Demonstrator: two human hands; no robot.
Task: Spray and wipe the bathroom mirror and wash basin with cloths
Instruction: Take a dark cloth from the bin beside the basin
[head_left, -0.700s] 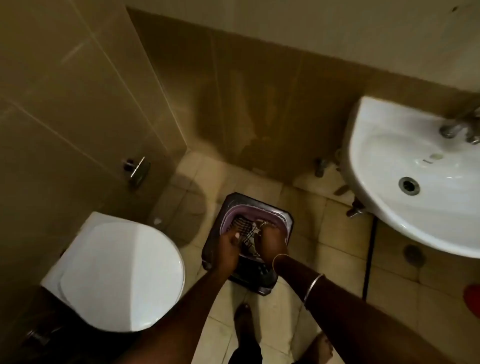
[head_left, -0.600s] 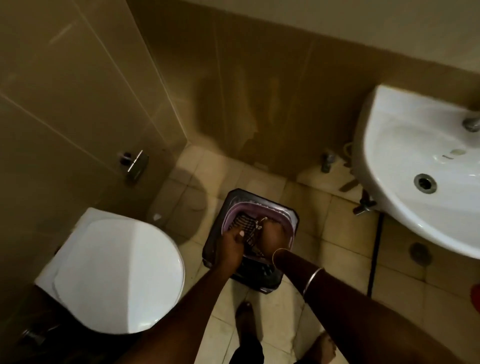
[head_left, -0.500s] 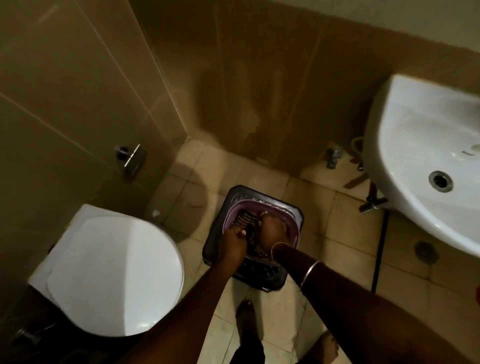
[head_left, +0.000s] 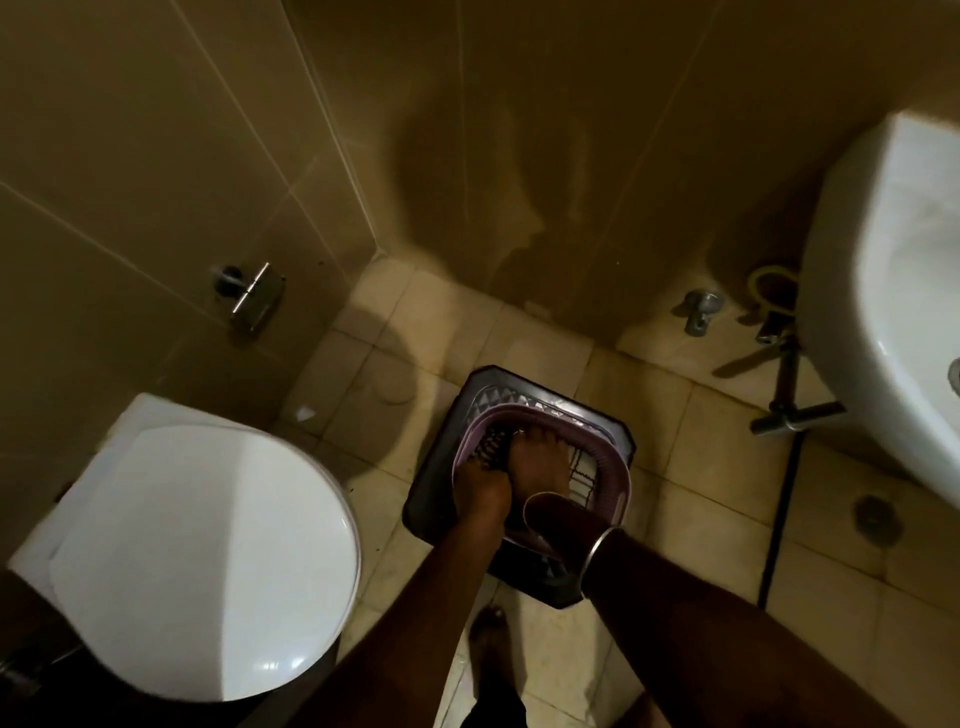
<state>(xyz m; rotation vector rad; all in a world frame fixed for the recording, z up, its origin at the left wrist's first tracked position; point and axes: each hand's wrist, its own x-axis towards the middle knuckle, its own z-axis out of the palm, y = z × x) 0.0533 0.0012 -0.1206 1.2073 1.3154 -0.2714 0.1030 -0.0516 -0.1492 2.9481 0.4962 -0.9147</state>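
Note:
A dark checked cloth lies inside a purple basket that sits on a dark square stool on the floor. Both my hands are down in the basket. My left hand grips the cloth's near edge with curled fingers. My right hand sits right beside it, on top of the cloth, its fingertips bent down into the fabric. The white wash basin is cut off at the right edge. No mirror or spray bottle is in view.
A white toilet with its lid down stands at the lower left. A metal fitting juts from the left wall. Taps and pipes hang under the basin, and a floor drain is nearby. My bare foot stands just before the stool.
The view has swung left and dipped, so the wash basin slid toward the right edge. Both hands stayed in the basket and closed together over the cloth.

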